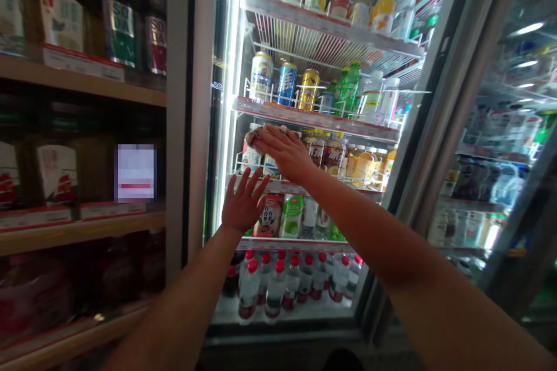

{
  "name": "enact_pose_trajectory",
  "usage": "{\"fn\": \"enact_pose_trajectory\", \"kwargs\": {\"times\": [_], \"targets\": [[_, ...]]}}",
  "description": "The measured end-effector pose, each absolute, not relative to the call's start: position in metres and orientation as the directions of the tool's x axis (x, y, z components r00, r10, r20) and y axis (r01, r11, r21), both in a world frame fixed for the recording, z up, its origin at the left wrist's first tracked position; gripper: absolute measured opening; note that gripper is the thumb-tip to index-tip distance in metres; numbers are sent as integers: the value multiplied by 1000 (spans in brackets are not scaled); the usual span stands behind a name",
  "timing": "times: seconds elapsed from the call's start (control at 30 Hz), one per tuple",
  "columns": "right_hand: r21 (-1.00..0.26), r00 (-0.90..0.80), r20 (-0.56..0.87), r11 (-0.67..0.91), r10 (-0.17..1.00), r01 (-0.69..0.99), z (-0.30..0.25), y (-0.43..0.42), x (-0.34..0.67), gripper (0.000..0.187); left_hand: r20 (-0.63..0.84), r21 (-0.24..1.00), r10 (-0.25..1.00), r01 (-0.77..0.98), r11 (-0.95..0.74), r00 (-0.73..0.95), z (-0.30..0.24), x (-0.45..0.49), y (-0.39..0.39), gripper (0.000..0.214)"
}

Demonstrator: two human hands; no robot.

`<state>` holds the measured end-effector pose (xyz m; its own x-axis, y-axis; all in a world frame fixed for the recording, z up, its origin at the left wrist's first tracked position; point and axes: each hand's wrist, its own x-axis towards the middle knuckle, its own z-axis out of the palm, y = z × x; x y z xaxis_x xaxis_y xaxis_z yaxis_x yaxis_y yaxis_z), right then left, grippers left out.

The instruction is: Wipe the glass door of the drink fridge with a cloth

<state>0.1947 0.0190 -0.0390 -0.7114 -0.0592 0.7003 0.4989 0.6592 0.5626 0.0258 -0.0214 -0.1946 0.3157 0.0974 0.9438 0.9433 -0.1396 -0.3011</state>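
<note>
My right hand point(285, 151) is stretched out flat before the middle shelf of a lit drinks fridge. A crumpled, brownish-grey cloth point(253, 137) sticks out at its fingertips; the rest of it is hidden under the palm. Lower and to the left, my left hand point(243, 202) is raised with its fingers spread and nothing in it. It is nearest the left end of the shelf edge, in front of a dark red carton point(268, 215). Whether either hand touches a glass pane, I cannot tell. Bottled drinks point(314, 149) stand just right of my right hand.
Cans point(286, 84) and bottles fill the upper fridge shelves. Red-capped water bottles point(275, 290) stand at the bottom. A metal door frame point(439, 87) rises on the right, with another drinks fridge beyond it. Wooden shelves point(87, 82) of bottles are on the left.
</note>
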Motion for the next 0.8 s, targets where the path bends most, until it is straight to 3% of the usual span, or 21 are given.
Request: {"fn": "enact_pose_trajectory", "kwargs": {"times": [0.17,0.3,0.37,0.43,0.5,0.57,0.63,0.73,0.8], "targets": [[343,-444,895,688,-34,639,-39,25,202,61,946,-288,108,945,-154,306,-195,26,-22,68],[576,-688,713,671,-134,467,-88,28,218,53,944,-305,83,940,-156,320,-196,25,-20,71],[607,-716,683,655,-142,449,-99,32,232,51,944,-308,80,940,-147,321,-196,25,-19,71],[511,-593,797,652,-115,560,-98,38,250,50,945,-300,96,944,-139,314,-196,25,-20,66],[333,-350,931,641,-105,692,-97,45,269,50,946,-295,103,947,-130,309,-195,25,-20,59],[230,-193,973,621,-127,749,-110,47,285,50,944,-299,108,946,-123,312,-195,26,-21,54],[313,-295,946,610,-134,728,-139,44,296,51,942,-299,118,946,-123,313,-195,26,-21,51],[579,-679,723,649,-127,494,-180,34,308,55,943,-286,140,950,-127,302,-196,26,-20,53],[609,-730,672,651,-122,452,-189,32,314,56,945,-269,157,955,-124,287,-197,26,-20,56]]}}
